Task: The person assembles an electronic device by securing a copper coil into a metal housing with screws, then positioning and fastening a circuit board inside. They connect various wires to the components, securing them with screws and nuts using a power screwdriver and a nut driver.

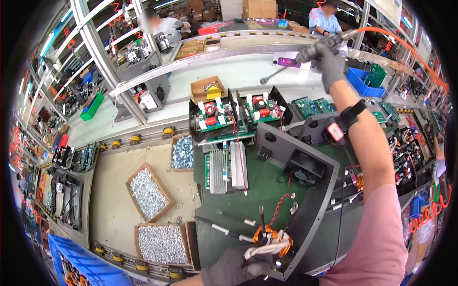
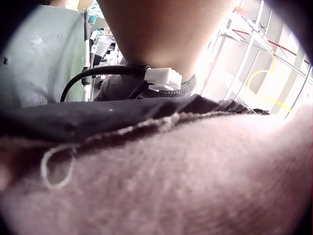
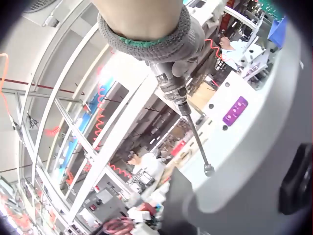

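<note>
My gloved right hand (image 1: 331,62) grips an air screwdriver (image 1: 312,51), raised above the far side of the bench. Its long shaft ends in a socket tip (image 3: 209,170), pointing down and clear of any part. An orange hose (image 1: 396,35) trails from its back end. My gloved left hand (image 1: 238,268) is low at the near end of a grey metal housing (image 1: 329,190), beside a copper coil (image 1: 285,242) with white-sleeved leads (image 1: 267,249). I cannot tell whether its fingers hold the leads or the housing edge. The left wrist view shows mostly cloth and the glove cuff (image 2: 183,88).
Boxes of screws (image 1: 162,244) and washers (image 1: 182,152) stand left of the green mat (image 1: 224,205). Black trays with circuit boards (image 1: 212,114) and a finned heatsink (image 1: 218,169) lie beyond. A metal rail (image 1: 191,62) crosses behind. Two people work farther back.
</note>
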Tool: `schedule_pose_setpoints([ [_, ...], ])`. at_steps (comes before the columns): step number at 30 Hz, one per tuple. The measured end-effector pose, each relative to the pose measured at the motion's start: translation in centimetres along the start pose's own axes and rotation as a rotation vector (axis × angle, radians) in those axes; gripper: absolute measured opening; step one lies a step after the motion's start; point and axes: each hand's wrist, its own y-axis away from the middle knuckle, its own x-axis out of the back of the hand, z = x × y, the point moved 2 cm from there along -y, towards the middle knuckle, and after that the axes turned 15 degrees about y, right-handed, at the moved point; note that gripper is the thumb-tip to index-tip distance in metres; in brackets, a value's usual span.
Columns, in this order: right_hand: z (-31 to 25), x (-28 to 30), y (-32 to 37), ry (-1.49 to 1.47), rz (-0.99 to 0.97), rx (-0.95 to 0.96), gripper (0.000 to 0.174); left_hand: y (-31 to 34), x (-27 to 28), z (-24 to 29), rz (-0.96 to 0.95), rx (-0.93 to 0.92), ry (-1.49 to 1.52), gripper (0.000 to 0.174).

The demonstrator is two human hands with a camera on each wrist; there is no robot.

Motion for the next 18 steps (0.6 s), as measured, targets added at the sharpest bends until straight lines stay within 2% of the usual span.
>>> schedule_pose_setpoints([
  [1,-1.9,1.0,0.3,-0.154,-0.292,0.092,0.024,0.1,0.3,-1.1,0.037,-0.092,-0.058,0.042],
  [2,-4.9,2.1,0.9,-0.062,-0.341,0.206,0.018,0.0,0.3,-1.3,0.074,-0.178,-0.111,0.033],
  [3,-5.6,3.1,-1.2,-0.082,-0.325,0.257,0.016,-0.1,0.6,-1.7,0.047,-0.245,-0.126,0.034],
  [4,-8.1,4.3,0.9,-0.065,-0.332,0.221,0.016,0.1,0.1,-1.2,0.089,-0.242,-0.112,0.031],
  [5,-11.8,5.9,3.0,-0.125,-0.327,0.441,0.024,0.0,-0.2,-0.5,0.078,-0.267,-0.127,0.046],
  [6,-14.2,6.9,4.2,-0.143,-0.327,0.538,0.028,-0.3,-0.5,-0.2,0.064,-0.295,-0.143,0.061],
  [7,-16.6,8.0,5.4,-0.165,-0.328,0.635,0.032,-0.2,-0.6,-0.4,0.065,-0.27,-0.115,0.061],
  [9,-19.3,9.6,6.6,-0.285,-0.446,0.803,0.025,0.2,-0.3,-1.1,0.165,-0.107,-0.112,0.068],
  [10,-20.4,10.2,7.8,-0.303,-0.477,0.758,0.024,0.1,-0.1,-1.4,0.21,-0.033,-0.119,0.072],
  [12,-22.4,11.1,10.5,-0.324,-0.535,0.698,0.024,-0.3,-0.1,-1.8,0.233,-0.096,-0.201,0.078],
  [13,-22.1,11.4,11.9,-0.308,-0.548,0.656,0.024,-0.1,-0.8,-1.6,0.317,-0.081,-0.004,0.081],
  [14,-21.8,11.4,13.1,-0.293,-0.559,0.61,0.024,0.0,-0.3,-2.1,0.237,-0.167,0.133,0.057],
  [16,-20.6,11.6,14.8,-0.267,-0.554,0.51,0.023,-0.3,0.5,-3.0,0.141,-0.126,0.239,0.058],
  [18,-19.5,11.8,15.5,-0.233,-0.528,0.394,0.023,-0.3,0.4,-3.4,0.188,-0.132,0.213,0.058],
])
